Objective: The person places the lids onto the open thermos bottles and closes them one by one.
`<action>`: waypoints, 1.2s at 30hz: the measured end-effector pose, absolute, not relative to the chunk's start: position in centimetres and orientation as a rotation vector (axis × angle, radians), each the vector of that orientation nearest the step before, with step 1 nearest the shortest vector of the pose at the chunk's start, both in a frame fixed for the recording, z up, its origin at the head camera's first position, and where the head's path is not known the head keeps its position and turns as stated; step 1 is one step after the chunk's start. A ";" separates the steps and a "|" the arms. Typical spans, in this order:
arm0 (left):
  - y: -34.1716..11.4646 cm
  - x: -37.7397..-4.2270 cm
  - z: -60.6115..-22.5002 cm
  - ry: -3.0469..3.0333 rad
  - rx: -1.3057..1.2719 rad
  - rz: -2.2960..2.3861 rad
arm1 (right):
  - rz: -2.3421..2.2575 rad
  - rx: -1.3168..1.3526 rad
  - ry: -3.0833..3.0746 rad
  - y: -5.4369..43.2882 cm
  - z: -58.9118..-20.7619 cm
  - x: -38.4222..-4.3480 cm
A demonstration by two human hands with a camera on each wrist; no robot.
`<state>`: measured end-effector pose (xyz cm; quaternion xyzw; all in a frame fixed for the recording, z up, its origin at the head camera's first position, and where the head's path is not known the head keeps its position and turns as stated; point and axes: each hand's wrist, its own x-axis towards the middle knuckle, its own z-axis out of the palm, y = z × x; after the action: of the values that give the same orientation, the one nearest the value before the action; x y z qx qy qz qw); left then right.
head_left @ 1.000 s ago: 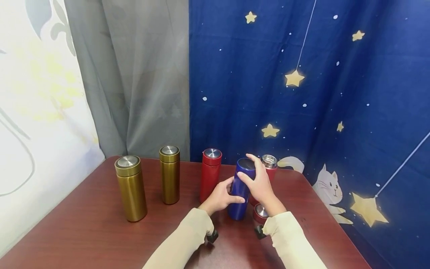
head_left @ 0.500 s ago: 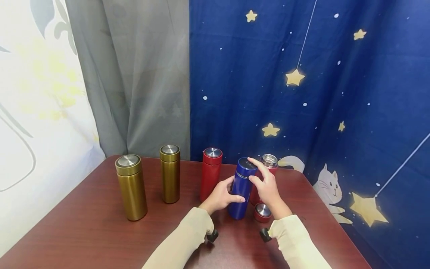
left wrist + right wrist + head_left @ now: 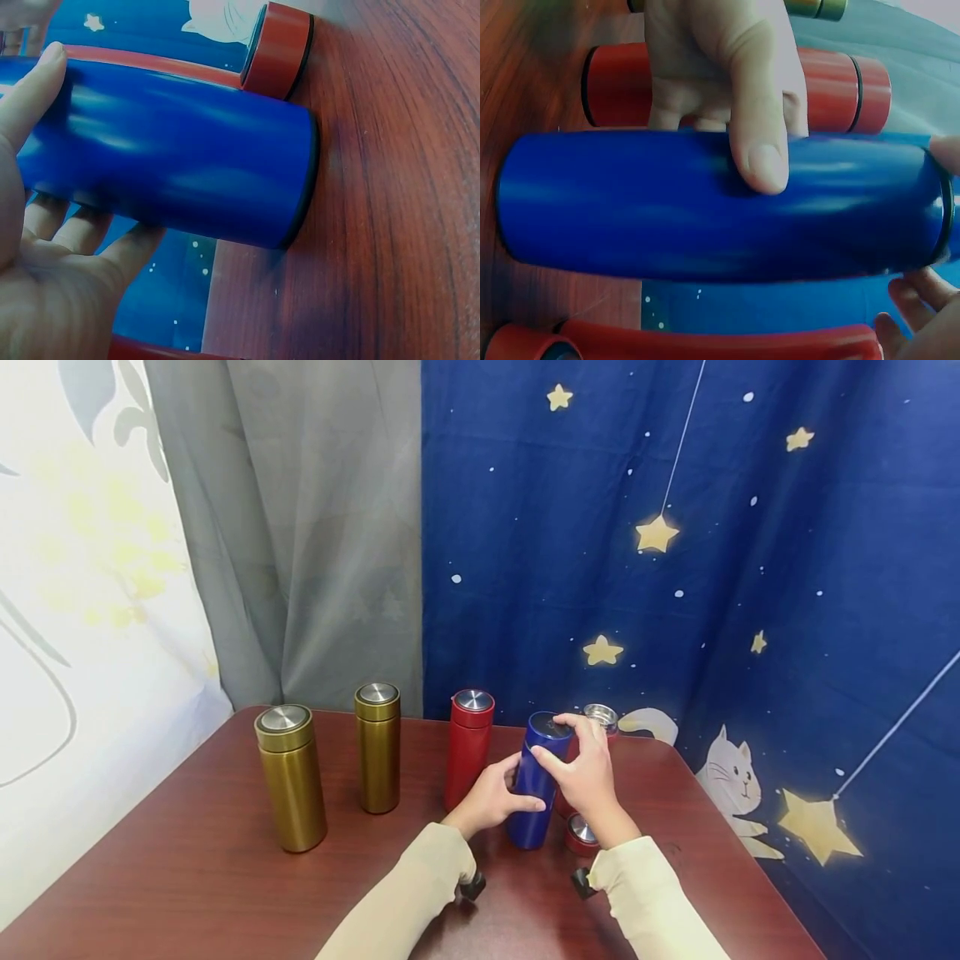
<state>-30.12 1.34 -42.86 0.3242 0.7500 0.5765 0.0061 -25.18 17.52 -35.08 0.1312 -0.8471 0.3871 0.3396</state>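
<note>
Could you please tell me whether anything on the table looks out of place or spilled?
Only one oddity stands out: the rightmost red flask stands open, with a red lid on the table in front of it, while the blue flask, the other red flask and both gold flasks have lids on. No spill is visible.

Blue curtain (image 3: 540, 527), apparently wooden table (image 3: 187, 877)
</note>
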 end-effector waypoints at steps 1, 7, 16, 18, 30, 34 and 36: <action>1.4 -30.1 -42.9 2.340 1.019 1.810 | 1.030 0.331 -2.212 17.3 -35.0 -25.2; 1.5 -30.2 -43.2 2.312 1.050 1.823 | 1.251 0.379 -2.229 17.0 -34.8 -25.4; 1.4 -30.2 -43.2 2.346 1.031 1.811 | 1.403 0.587 -2.134 17.9 -34.3 -24.3; 1.4 -30.2 -43.1 2.353 1.020 1.805 | 1.381 0.567 -2.126 17.6 -33.6 -23.5; 1.3 -30.2 -43.0 2.352 0.995 1.820 | 1.035 0.497 -2.077 17.9 -35.4 -25.4; 1.2 -30.2 -43.0 2.333 1.025 1.826 | 0.938 0.417 -2.056 17.4 -35.7 -25.5; 1.3 -30.2 -43.0 2.317 1.045 1.837 | 0.867 0.380 -2.030 17.1 -36.0 -25.6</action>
<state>-30.16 1.30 -43.05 0.3334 0.7388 0.5856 0.0029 -25.61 17.10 -35.99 0.1526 -0.8157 0.3485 0.4358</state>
